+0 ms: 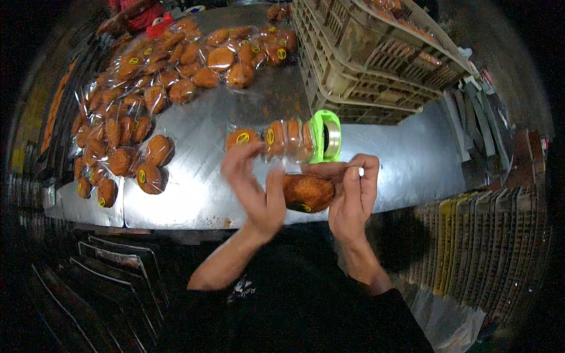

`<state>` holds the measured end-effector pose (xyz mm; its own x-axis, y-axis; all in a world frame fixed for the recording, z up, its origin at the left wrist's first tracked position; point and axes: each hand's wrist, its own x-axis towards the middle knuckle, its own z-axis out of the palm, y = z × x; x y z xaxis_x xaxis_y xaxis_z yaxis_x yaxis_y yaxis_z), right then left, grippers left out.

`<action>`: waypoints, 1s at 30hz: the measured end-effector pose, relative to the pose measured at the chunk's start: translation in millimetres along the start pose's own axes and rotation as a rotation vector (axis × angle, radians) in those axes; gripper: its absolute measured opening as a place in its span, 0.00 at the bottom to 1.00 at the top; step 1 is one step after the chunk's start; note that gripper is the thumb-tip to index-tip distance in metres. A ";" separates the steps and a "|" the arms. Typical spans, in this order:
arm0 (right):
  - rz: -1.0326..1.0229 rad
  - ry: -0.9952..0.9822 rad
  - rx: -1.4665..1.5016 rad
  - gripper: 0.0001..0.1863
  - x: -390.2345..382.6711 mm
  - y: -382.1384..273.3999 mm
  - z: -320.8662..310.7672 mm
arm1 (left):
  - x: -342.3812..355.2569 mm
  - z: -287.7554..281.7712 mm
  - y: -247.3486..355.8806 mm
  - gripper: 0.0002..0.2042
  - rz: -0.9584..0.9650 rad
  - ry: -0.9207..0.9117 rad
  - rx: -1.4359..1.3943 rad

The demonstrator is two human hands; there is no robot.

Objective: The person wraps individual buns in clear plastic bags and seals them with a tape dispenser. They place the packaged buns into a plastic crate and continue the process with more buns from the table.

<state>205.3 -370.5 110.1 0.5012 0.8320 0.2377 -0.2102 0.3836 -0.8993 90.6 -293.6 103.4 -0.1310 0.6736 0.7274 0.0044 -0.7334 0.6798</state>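
Between my hands lies a brown bun [308,193] in a clear bag with a yellow label. My left hand [253,188], slightly blurred, is beside its left end with fingers apart. My right hand [353,200] pinches the bag's gathered end at the right, a small white bit showing at the fingers. Just beyond them stands a bright green tape dispenser [323,117] with a metal roll, next to several bagged buns [275,141] lined up to its left.
Many bagged buns [156,97] cover the table's left. Stacked plastic crates [371,88] stand at back right on the steel table [400,165]. Dark trays [112,270] are below left, stacked crate panels [482,235] below right. Another person in red [144,13] is at the back left.
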 end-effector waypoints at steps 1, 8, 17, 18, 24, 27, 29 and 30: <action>-0.050 0.001 -0.032 0.08 3.1 -1.2 -2.8 | -4.4 -1.3 5.8 0.25 0.141 -0.049 -0.085; -0.321 -0.118 -0.330 0.10 24.4 -11.2 -21.2 | -23.5 9.4 32.0 0.13 -0.697 -0.292 -0.197; -0.359 -0.335 -0.680 0.27 27.3 3.7 -21.0 | -21.8 30.3 27.7 0.07 -0.453 -0.085 -0.143; -0.409 -0.421 -0.678 0.25 29.2 3.3 -24.2 | -18.7 26.2 23.8 0.06 -0.220 -0.131 -0.090; -0.553 -0.381 -0.900 0.18 27.4 -12.0 -27.3 | -7.2 -1.1 -0.3 0.14 -0.389 -0.476 -0.349; -0.374 -0.361 -0.836 0.19 20.8 -13.8 -14.7 | -11.9 -3.7 6.0 0.26 -0.708 -0.349 -0.421; -0.491 -0.324 -0.965 0.14 17.6 -11.6 -9.3 | -9.1 -10.3 10.4 0.22 -0.713 -0.322 -0.432; -0.555 -0.289 -1.017 0.12 17.7 -9.1 -8.2 | -5.6 -14.2 10.4 0.20 -0.712 -0.336 -0.440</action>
<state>223.0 -362.5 119.5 0.0785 0.7622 0.6426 0.8022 0.3343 -0.4946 77.4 -306.4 105.1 0.3392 0.9227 0.1833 -0.3562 -0.0544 0.9328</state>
